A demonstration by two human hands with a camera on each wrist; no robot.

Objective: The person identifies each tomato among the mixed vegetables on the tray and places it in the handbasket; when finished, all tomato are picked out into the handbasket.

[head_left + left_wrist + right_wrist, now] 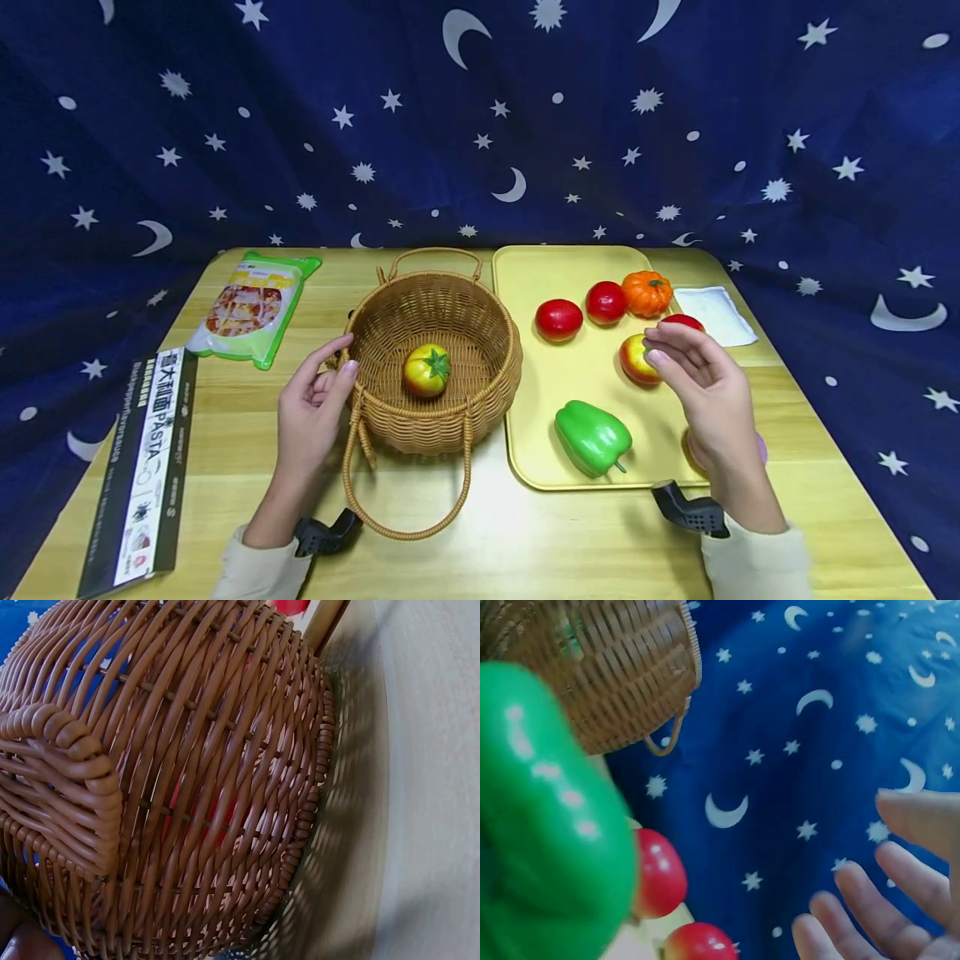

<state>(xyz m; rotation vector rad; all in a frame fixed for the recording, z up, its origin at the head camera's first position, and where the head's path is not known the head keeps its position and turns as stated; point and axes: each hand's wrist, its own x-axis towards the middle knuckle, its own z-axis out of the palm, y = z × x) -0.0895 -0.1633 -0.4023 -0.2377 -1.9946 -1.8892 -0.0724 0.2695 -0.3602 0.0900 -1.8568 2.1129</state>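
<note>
A brown wicker basket [442, 425] stands left of the tray with a yellow-red tomato [426, 370] with green leaves inside. My left hand [311, 408] is at the basket's left rim, its index finger and thumb tips right at the edge. In the left wrist view the basket's woven side [210, 787] fills most of the picture. My right hand [708, 400] is over the right part of the yellow tray [525, 433], with loosely bent fingers and nothing between them. Beside its fingertips lies a red-yellow fruit [636, 360]. The green bell pepper [592, 437] lies nearer the front.
Also on the tray are red fruits [558, 320] and an orange pumpkin [647, 293]. A purple item [762, 448] is mostly hidden behind my right wrist. A white pad [716, 316] lies at right. Leftward are a green food bag [255, 308] and a pasta box [142, 475].
</note>
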